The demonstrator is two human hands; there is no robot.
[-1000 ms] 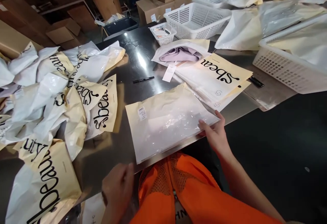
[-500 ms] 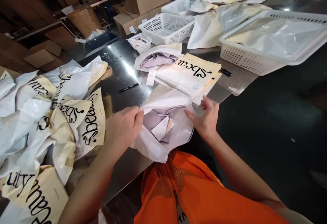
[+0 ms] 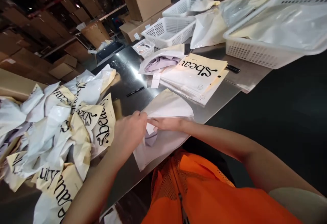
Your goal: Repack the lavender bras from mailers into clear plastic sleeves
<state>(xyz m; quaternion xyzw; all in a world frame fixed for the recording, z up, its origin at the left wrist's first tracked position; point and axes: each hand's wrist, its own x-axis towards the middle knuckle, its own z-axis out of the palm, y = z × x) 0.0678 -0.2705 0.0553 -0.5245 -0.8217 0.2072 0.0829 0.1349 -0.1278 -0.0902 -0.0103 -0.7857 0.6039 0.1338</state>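
A white and cream plastic mailing bag (image 3: 168,106) lies at the table's near edge, its mouth facing me. Inside it shows a lavender garment (image 3: 151,139) with a white tag (image 3: 150,128). My left hand (image 3: 134,127) is closed on the left end of the bag's opening. Against it, my right hand (image 3: 167,124) reaches across the mouth, its fingers closed at the bag's edge by the tag; the fingertips are partly hidden. Just beyond lies a stack of flat printed bags (image 3: 196,74), with another bag of lavender cloth (image 3: 162,62) beside it.
Filled printed bags (image 3: 58,132) are heaped on the left. A black marker (image 3: 135,91) lies on the metal table (image 3: 125,105), and another marker (image 3: 233,68) is by the stack. White baskets (image 3: 170,30) stand at the back; a larger basket (image 3: 255,53) holds bags at right.
My right hand has moved left from the bag's right side to its mouth, beside my left hand. The bag's opening is now narrower, covering much of the garment. The view has shifted slightly.
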